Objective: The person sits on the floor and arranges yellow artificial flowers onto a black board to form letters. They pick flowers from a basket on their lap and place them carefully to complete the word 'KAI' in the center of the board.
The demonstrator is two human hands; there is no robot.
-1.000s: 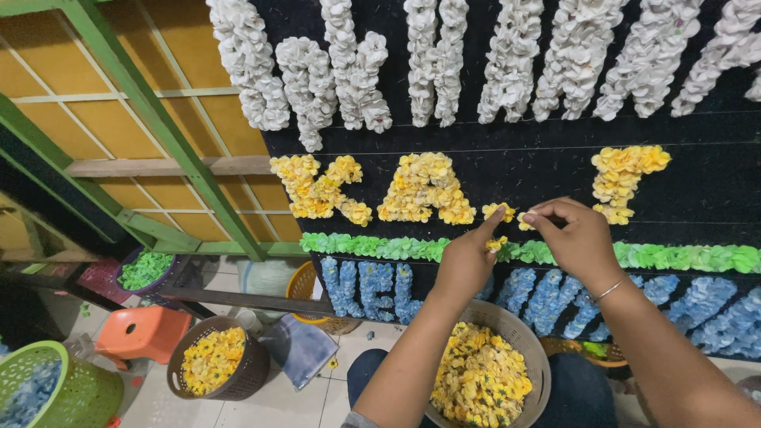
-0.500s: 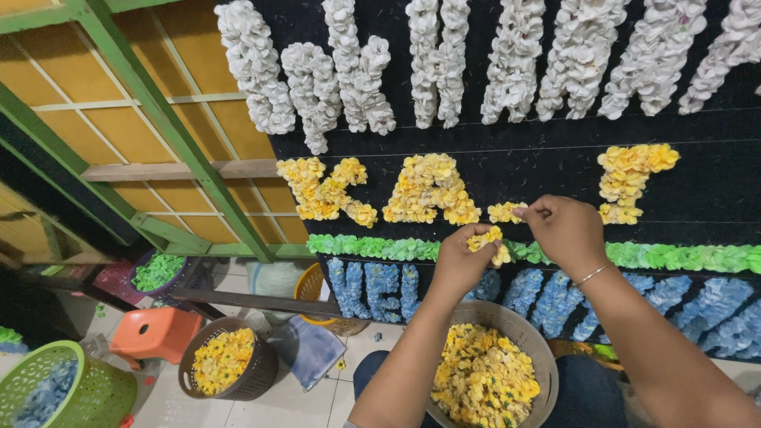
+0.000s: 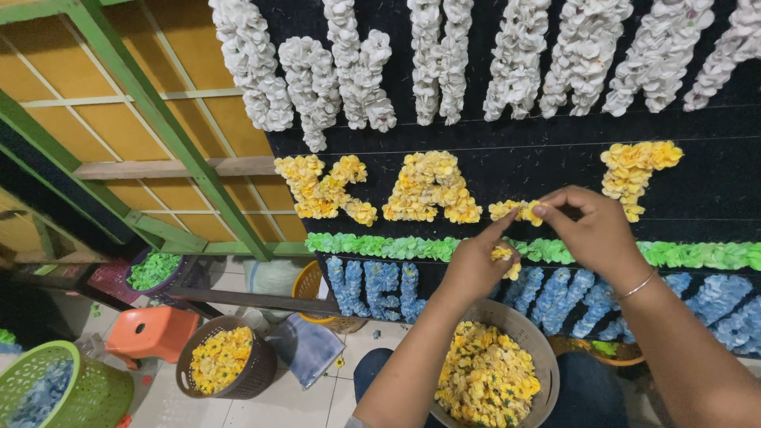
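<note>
A black board stands before me, covered in shapes built from paper flowers: white ones on top, yellow ones in the middle, a green strip and blue ones below. My left hand holds a few yellow flowers, its forefinger raised toward the board. My right hand pinches a yellow flower against the board, beside a small yellow cluster. A grey basket full of yellow flowers rests on my lap.
On the tiled floor at left stand a dark basket of yellow flowers, an orange stool, a green basket with blue flowers and a bowl of green flowers. A green-framed yellow wall borders the board.
My left hand has dropped slightly from the board and now points a finger up. The right hand has stayed at the small yellow cluster, pressing a flower there.
</note>
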